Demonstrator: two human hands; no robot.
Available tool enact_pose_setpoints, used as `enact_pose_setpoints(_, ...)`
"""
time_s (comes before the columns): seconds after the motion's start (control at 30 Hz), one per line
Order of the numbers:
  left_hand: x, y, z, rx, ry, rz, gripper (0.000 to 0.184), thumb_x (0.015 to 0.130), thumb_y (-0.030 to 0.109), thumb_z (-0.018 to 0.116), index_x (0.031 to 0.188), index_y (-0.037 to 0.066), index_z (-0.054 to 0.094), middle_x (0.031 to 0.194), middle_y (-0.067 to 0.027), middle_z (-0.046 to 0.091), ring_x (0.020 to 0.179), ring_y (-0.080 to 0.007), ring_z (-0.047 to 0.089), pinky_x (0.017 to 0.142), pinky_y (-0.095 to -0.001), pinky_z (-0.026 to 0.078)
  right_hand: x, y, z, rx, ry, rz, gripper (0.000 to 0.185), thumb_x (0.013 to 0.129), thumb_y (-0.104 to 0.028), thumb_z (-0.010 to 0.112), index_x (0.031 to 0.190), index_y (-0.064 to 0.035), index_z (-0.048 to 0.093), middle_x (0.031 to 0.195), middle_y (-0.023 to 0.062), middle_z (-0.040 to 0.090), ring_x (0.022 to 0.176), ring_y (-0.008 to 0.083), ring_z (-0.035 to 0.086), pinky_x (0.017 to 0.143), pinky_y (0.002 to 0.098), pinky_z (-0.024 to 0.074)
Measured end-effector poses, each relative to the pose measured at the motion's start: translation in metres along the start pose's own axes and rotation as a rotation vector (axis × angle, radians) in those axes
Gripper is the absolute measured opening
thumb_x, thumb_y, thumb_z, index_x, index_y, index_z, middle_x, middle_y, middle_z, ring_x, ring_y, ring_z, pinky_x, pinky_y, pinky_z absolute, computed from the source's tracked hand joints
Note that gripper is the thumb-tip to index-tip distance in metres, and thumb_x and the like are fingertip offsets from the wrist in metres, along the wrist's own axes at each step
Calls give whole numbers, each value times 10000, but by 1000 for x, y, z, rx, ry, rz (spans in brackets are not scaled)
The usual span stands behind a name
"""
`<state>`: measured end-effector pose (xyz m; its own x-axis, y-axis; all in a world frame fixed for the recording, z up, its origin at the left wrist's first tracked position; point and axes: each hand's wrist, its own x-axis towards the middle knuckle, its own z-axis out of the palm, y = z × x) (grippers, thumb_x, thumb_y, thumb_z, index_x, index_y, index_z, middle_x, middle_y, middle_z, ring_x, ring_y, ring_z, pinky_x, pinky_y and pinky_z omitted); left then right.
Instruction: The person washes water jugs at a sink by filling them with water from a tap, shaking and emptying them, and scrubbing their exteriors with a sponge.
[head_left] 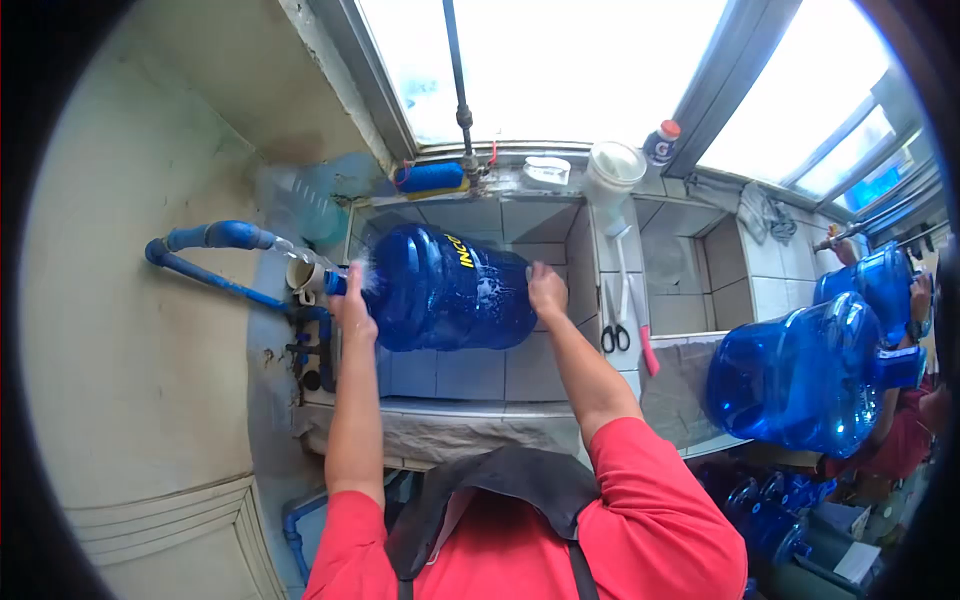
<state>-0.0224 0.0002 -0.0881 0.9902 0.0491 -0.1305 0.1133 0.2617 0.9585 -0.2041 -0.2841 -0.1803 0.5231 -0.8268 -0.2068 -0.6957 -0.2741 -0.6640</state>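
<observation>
1. one large translucent blue plastic jug (440,300) is held sideways over a pale tiled basin (470,376), neck leftward.
2. the bare left hand (353,312) looks wrapped around its neck; the bare right hand (547,294) cups its base (fingers partly hidden, tightness unclear).
3. likely stiff, slippery when wet, heavier with water; neck and base seem the best holds.
4. yellow lettering reads "inco", remainder unclear; a small red-capped plastic bottle (661,144) shows "g".

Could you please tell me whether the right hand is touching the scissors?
Apart: the head view shows the right hand at the end of the blue jug, with tiled basin visible between it and the scissors.
</observation>
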Motion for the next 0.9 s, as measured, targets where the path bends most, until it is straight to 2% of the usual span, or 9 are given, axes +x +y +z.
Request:
enact_pose_setpoints(0.13, -40, 65, 7, 292, -315, 137, 305, 850, 185, 782, 1067, 41, 623, 979, -12, 632, 898, -124, 589, 867, -292, 471, 35, -51, -83, 163, 246, -604, 339, 1024, -351, 440, 1024, -76, 638, 983, 221, 659, 938, 443, 614, 798, 492, 498)
enact_pose_setpoints(0.3, -51, 98, 16, 802, -378, 434, 520, 753, 302, 858, 1121, 32, 608, 949, -50, 636, 858, -150, 601, 801, -311, 501, 79, -107, -191, -49, 836, -819, 268, 1006, -309, 518, 1002, -66, 631, 849, 157, 635, 806, 361, 629, 735, 470, 493)
enact_pose_setpoints(0.37, -56, 112, 22, 924, -314, 460, 546, 745, 361, 853, 1119, 46, 610, 938, -102, 657, 849, -224, 639, 806, -343, 513, 120, -101, -207, -202, 673, -530, 364, 1002, -362, 485, 1012, -52, 675, 1020, 194, 679, 941, 394, 645, 799, 482, 502)
enact_pose_setpoints(0.47, -62, 135, 32, 1247, -238, 342, 527, 761, 387, 817, 1113, 56, 607, 1008, -135, 663, 922, -317, 646, 844, -395, 508, 171, -82, -213, -462, 296, -510, 470, 975, -447, 463, 1094, -54, 693, 1043, 224, 684, 1021, 400, 635, 893, 471, 488)
enact_pose_setpoints(0.5, -54, 129, 30, 1247, -248, 589, 487, 772, 368, 795, 1108, 68, 609, 1044, -142, 655, 970, -343, 630, 858, -413, 500, 115, -131, -224, -506, 288, -340, 451, 946, -435, 532, 1108, -47, 696, 1087, 213, 683, 1043, 380, 636, 907, 474, 487)
enact_pose_setpoints(0.57, -39, 122, 25, 1123, -384, 985, 363, 796, 267, 739, 1099, 113, 614, 1101, -137, 631, 1073, -331, 595, 891, -424, 481, 90, -151, -196, -374, 431, -626, 452, 905, -428, 620, 1088, -22, 699, 1029, 200, 707, 984, 382, 658, 894, 474, 495)
enact_pose_setpoints(0.6, -27, 113, 21, 1018, -530, 891, 284, 804, 242, 721, 1051, 137, 627, 1049, -127, 640, 1006, -327, 627, 833, -424, 502, 62, -174, -181, -276, 363, -710, 455, 902, -431, 629, 1078, -17, 699, 1010, 199, 713, 991, 378, 657, 887, 470, 497)
enact_pose_setpoints(0.8, -11, 92, 23, 993, -250, 871, 230, 765, 284, 722, 918, 130, 646, 914, -103, 648, 829, -337, 652, 706, -455, 513, -72, -276, -82, 286, -1058, -811, 285, 878, -262, 739, 996, -2, 721, 844, 50, 703, 786, 104, 635, 724, 267, 502)
enact_pose_setpoints(0.9, -4, 78, 34, 844, -142, 925, 288, 729, 321, 721, 929, 118, 677, 946, -116, 656, 844, -326, 657, 732, -456, 527, -105, -317, -49, 452, -1049, -848, 278, 900, -280, 725, 973, -12, 712, 793, 16, 670, 741, 87, 612, 673, 247, 488)
